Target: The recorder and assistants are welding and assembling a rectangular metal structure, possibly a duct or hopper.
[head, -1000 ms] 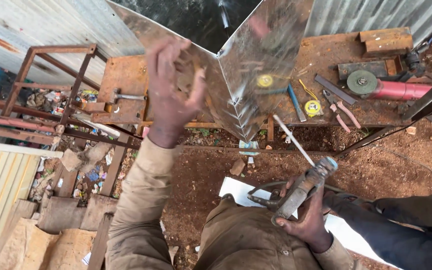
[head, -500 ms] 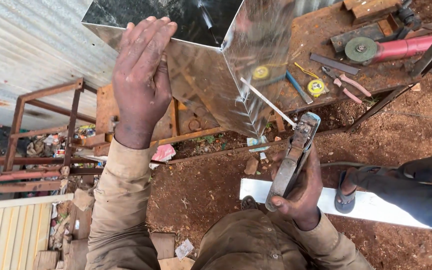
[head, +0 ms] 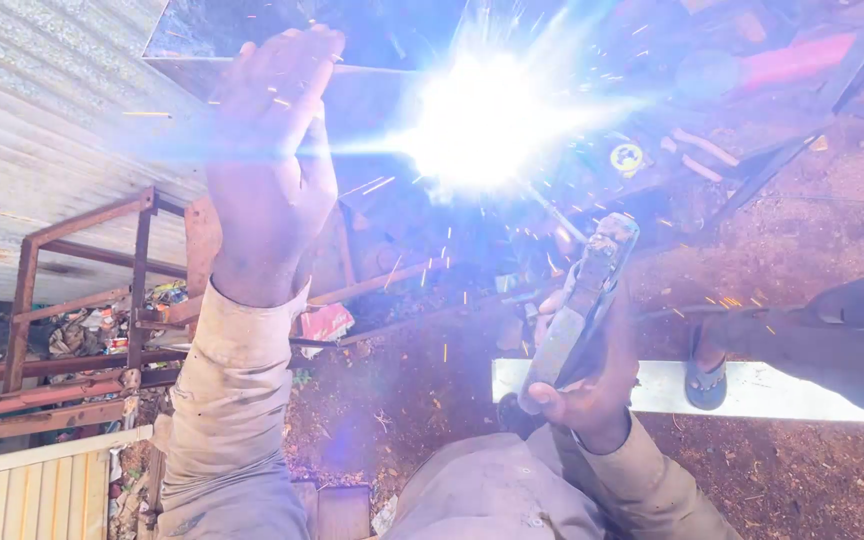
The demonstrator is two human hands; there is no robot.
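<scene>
Electrode holder (head: 580, 310), one, sits clenched in the right hand (head: 584, 385) just below one white arc flash (head: 487, 120). Left hand (head: 270, 165), fingers straight, lies flat on one sheet-metal piece (head: 252, 30) left of the flash, gripping nothing.

A small red and white packet (head: 327, 322), crumpled, lay on the reddish dirt just right of the person's left sleeve, below a rusty bar. It looked like a flattened wrapper, roughly rectangular, with pale patches on the red. Further left, among the rusty steel frame (head: 82, 300), a heap of mixed litter (head: 92, 330) held scraps of wrapper in white, blue and green, too small to tell apart. On the workbench at upper right sat a round yellow label (head: 627, 157) with a dark centre on a small disc-shaped thing, dimmed by the glare. No signs or screens showed.
</scene>
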